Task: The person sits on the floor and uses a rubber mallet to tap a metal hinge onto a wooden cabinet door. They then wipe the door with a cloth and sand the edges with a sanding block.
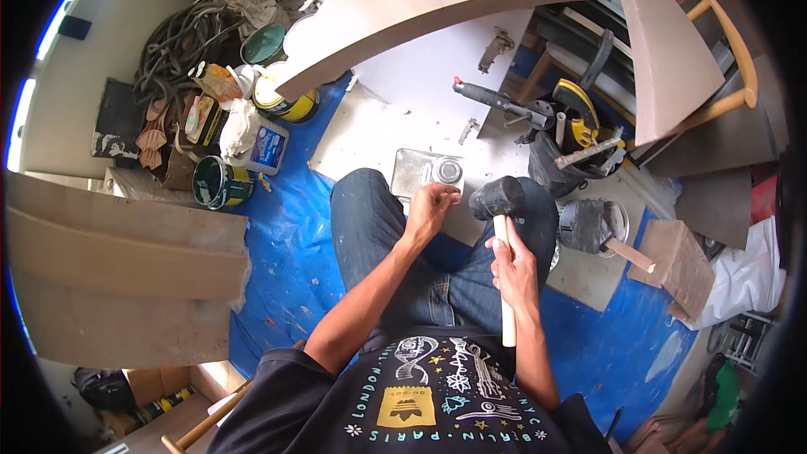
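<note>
My right hand (515, 271) is wrapped round the pale wooden handle of a rubber mallet (498, 197). The mallet's black head is up, above my right thigh. Just left of it, my left hand (432, 208) has its fingers curled together at the near edge of a rectangular metal tin (409, 171). I cannot make out what, if anything, those fingers pinch. The tin has a round ringed opening or cap and rests between my knees, on a white board (370, 134).
Blue sheeting (286, 244) covers the floor. Paint buckets (222, 182) and a blue-labelled jug (267, 148) stand at left. A curved wooden panel (437, 0) juts in ahead. A pot with a brush (593, 225), a wooden block (679, 265) and a black bucket of tools (572, 147) are at right.
</note>
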Motion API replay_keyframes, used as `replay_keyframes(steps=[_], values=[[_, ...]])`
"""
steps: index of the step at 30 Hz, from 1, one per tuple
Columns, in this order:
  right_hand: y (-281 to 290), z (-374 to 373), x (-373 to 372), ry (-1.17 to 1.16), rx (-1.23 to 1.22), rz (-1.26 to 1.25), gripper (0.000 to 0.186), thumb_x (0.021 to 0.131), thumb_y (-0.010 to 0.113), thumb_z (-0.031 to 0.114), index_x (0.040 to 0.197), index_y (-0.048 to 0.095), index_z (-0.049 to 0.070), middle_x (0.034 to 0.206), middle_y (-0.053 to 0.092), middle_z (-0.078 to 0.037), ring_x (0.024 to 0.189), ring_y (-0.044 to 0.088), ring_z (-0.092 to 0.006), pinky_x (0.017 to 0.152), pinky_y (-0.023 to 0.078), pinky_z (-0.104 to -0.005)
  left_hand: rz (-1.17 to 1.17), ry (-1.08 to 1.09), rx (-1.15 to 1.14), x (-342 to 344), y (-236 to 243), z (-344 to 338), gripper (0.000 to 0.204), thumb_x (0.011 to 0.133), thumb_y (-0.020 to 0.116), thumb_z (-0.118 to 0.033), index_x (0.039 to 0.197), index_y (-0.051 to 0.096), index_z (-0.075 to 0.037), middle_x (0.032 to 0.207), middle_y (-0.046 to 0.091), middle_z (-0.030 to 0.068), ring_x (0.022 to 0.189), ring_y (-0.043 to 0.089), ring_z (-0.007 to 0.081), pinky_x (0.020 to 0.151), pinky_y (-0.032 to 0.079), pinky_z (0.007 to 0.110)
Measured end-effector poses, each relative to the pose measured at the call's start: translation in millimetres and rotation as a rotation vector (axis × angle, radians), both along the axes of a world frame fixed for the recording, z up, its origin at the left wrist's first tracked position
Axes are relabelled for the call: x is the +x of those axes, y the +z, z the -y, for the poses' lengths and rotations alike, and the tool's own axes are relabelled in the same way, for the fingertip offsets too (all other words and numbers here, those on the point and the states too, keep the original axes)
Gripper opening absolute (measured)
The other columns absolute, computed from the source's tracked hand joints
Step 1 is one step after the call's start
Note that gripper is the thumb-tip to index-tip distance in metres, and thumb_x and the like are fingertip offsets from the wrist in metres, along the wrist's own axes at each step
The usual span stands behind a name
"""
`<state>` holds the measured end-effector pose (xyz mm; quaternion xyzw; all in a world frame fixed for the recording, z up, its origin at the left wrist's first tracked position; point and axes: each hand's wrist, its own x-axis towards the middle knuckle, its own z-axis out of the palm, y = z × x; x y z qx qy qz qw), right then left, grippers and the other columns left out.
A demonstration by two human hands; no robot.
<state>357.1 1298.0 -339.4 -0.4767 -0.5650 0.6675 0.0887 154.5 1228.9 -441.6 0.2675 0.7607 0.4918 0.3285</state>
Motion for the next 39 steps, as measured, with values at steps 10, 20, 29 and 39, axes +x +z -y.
replay_keyframes(steps=[10,20,29,39], values=[[-20.6,-3.9,-1.9,0.091,0.328,0.099,0.053,0.103,0.059,0.022,0.151,0.047,0.003,0.102,0.074,-0.024,0.086,0.074,-0.0319,0.080,0.055,-0.0377,-0.080,-0.008,-0.020,-1.2,-12.9,-5.9,0.022,0.094,0.069,-0.013,0.112,0.076,-0.001,0.092,0.079,0.0145,0.081,0.074,0.0148,0.071,0.056,0.030],[-7.4,-2.4,-18.6,0.117,0.388,0.081,0.049,0.103,0.058,0.018,0.148,0.049,0.000,0.117,0.069,-0.030,0.107,0.071,-0.0394,0.089,0.055,-0.0405,-0.127,0.014,0.041,3.9,-6.4,0.6,0.053,0.089,0.073,-0.005,0.139,0.054,-0.004,0.097,0.076,0.0081,0.064,0.060,0.0141,0.067,0.053,0.032],[-26.3,8.5,-33.4,0.131,0.442,-0.041,0.049,0.103,0.060,0.013,0.149,0.049,-0.001,0.119,0.068,-0.030,0.102,0.072,-0.0359,0.086,0.056,-0.0399,-0.115,0.012,0.106,12.4,-12.5,0.3,0.065,0.086,0.073,0.000,0.143,0.043,-0.006,0.100,0.076,0.0154,0.082,0.073,0.0226,0.074,0.057,0.035],[-33.7,7.9,-31.0,-0.048,0.003,-0.083,0.059,0.105,0.060,0.019,0.159,0.039,0.011,0.093,0.064,0.000,0.059,0.049,-0.0039,0.048,0.043,-0.0207,0.277,0.130,0.211,6.9,-24.9,7.0,0.017,0.104,0.059,-0.008,0.117,0.063,0.001,0.101,0.070,0.0123,0.064,0.070,0.0155,0.058,0.058,0.028]])
